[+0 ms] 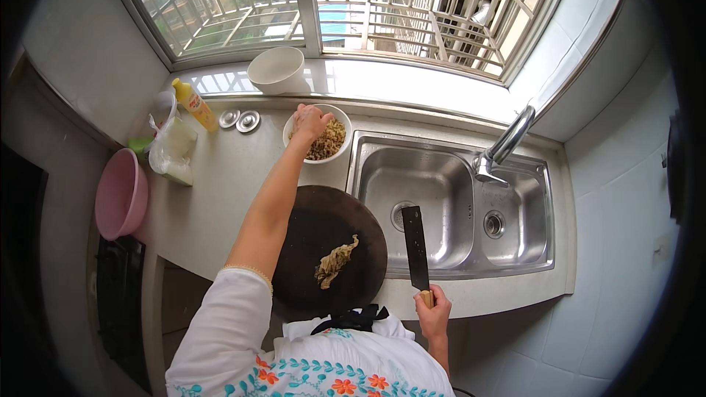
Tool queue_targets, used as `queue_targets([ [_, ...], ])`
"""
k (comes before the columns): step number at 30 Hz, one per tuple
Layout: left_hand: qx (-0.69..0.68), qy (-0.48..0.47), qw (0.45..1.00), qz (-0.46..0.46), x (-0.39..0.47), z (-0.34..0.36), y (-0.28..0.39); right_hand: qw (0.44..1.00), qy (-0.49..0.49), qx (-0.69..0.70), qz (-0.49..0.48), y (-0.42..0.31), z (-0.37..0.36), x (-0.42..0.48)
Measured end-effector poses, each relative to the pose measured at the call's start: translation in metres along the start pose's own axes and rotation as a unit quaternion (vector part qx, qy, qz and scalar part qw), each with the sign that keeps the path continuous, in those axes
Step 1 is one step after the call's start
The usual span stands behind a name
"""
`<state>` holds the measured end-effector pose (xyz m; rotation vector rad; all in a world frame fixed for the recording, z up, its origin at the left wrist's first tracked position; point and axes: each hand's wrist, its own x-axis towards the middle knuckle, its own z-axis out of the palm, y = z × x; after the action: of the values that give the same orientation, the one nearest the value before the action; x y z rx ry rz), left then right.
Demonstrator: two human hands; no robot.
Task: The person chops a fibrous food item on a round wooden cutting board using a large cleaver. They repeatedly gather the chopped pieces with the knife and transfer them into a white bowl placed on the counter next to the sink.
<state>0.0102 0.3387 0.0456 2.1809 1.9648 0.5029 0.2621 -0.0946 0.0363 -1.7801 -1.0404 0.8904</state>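
My left hand (pixel 310 120) reaches across to a white bowl (pixel 346 146) holding chopped brownish-yellow food (pixel 326 142). Its fingers are over the bowl's far left side, and their tips are hidden, so whether they grip anything is unclear. My right hand (pixel 433 313) is closed around the wooden handle of a dark-bladed cleaver (pixel 416 245). The blade points away from me, above the near edge of the sink. On the round dark cutting board (pixel 309 220) before me lies a crumpled, leafy piece of pickled-looking vegetable (pixel 335 263).
Right of the board is a double-basin steel sink (pixel 430 176) with a chrome faucet (pixel 504 143). Two metal drain strainers (pixel 247 121), a yellow bottle (pixel 196 106), a plastic bag (pixel 172 151) and a pink basin (pixel 122 196) are on the left. Another white bowl (pixel 277 70) stands on the windowsill.
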Motion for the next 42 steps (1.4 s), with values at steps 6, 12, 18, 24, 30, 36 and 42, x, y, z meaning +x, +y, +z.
queue_targets([
  [6, -0.138, 0.087, 0.981, 0.102, -0.022, 0.001, -0.008, 0.999, -0.019, -0.004, 0.027, -0.009, 0.0, 0.003],
  [12, -0.217, -0.077, 0.962, 0.144, -0.143, -0.01, 0.01, 0.999, -0.034, -0.024, 0.003, -0.005, 0.003, 0.006],
  [18, 0.011, -0.198, 0.972, 0.126, -0.288, -0.007, 0.032, 0.997, -0.072, -0.023, -0.024, -0.004, 0.011, 0.014],
  [24, -0.026, -0.105, 0.988, 0.109, -0.326, 0.004, 0.029, 0.978, -0.162, -0.111, -0.067, -0.016, 0.021, 0.027],
  [30, -0.021, -0.104, 0.989, 0.106, -0.332, -0.006, 0.023, 0.964, -0.187, -0.145, -0.125, -0.019, 0.039, 0.029],
  [36, -0.081, 0.006, 0.983, 0.166, -0.326, 0.009, 0.046, 0.952, -0.176, -0.158, -0.192, -0.027, 0.049, 0.026],
  [42, -0.064, -0.004, 0.979, 0.193, -0.326, 0.036, 0.042, 0.927, -0.197, -0.239, -0.212, -0.028, 0.059, 0.028],
])
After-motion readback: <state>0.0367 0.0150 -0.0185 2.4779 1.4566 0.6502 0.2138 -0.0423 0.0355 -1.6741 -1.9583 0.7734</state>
